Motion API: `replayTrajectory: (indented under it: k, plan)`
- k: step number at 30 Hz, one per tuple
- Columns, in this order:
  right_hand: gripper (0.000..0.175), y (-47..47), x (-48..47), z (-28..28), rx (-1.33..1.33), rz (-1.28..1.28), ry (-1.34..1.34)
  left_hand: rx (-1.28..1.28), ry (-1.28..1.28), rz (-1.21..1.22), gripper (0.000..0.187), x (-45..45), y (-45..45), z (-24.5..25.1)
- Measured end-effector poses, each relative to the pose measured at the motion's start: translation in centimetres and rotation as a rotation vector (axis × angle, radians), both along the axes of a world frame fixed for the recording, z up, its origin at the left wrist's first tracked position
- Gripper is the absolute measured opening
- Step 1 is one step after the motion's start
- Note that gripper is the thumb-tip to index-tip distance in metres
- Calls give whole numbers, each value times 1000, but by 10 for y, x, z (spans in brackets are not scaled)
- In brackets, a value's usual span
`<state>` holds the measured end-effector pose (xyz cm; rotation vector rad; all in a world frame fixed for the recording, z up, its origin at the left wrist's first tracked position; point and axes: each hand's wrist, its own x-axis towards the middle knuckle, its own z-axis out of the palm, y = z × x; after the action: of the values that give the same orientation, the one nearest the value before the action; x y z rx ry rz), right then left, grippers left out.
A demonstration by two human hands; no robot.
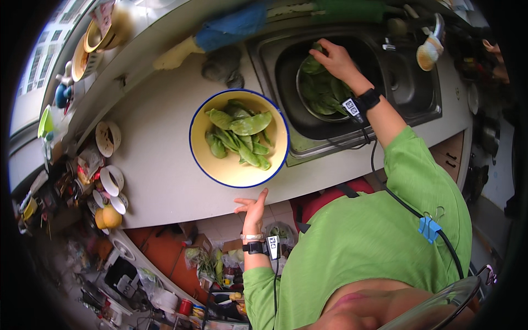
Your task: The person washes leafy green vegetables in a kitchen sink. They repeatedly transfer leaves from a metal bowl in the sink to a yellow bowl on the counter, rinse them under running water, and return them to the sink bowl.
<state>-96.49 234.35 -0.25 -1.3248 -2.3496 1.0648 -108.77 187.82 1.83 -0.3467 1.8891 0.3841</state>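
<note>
A yellow enamel bowl with a blue rim (206, 165) stands on the counter, with several flat green bean pods (251, 123) heaped inside. My left hand (252, 210) is just below the bowl's near side, fingers spread, holding nothing. Over the left basin of the steel sink (284, 119), my right hand (336, 60) pinches a green pod (312, 65) between thumb and fingers. Beneath it sits a round metal bowl (300, 88) filled with more green pods (326, 97); my right forearm and wristband hide part of its right side.
Behind the yellow bowl lie a dark wet cloth (224, 66) and a blue cloth or glove (231, 24). Cups (111, 180) and oranges (111, 216) line the counter's left end. The faucet (433, 41) is beyond the right basin (412, 82). A cable runs from my right wrist.
</note>
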Motion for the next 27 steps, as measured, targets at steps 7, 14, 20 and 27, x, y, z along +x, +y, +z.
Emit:
replayTrajectory:
  k: [7,14,20,27]
  plan:
    - [131,-30,51,-74,-215,-41,-713,-11,11,22,141,0,12,12]
    - [110,-36,47,-103,-67,1,-715,-18,35,47,139,5,15,10]
    - [78,5,71,-95,-173,95,-547,-10,36,27,140,6,15,11]
    - [114,-15,75,-65,-257,60,-594,-41,34,-1,142,4,15,10]
